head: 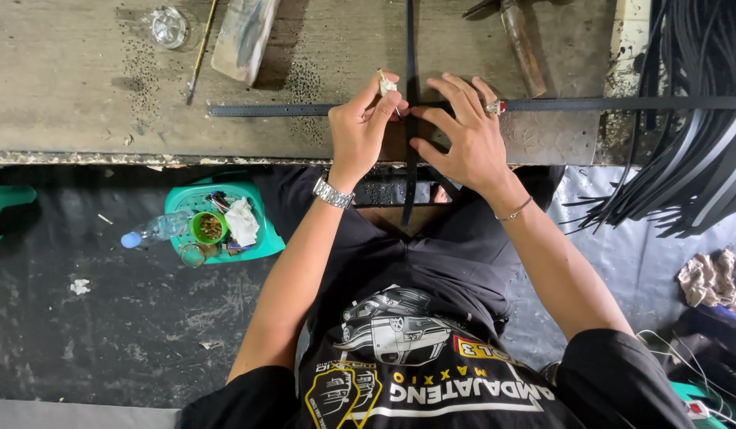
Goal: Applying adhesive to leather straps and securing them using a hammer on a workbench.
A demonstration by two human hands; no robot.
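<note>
now the left hand (360,131) pinches a small pale tool (388,85) above its fingertips, the right hand (463,135) lies open on the crossed black straps (410,107); thin, flexible, probably best held flat near the crossing.

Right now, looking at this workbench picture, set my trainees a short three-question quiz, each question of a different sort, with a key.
1. True or false: the left hand pinches a small pale object over the crossing of two black straps.
2. Multiple choice: where does the hammer lie? A) on the floor B) on the wooden bench, beyond the right hand C) on the person's lap
3. Short answer: what stands on the green stool beside the person's leg?

Key:
1. True.
2. B.
3. A clear plastic bottle with a blue cap, a small green cup and crumpled white paper.
</note>
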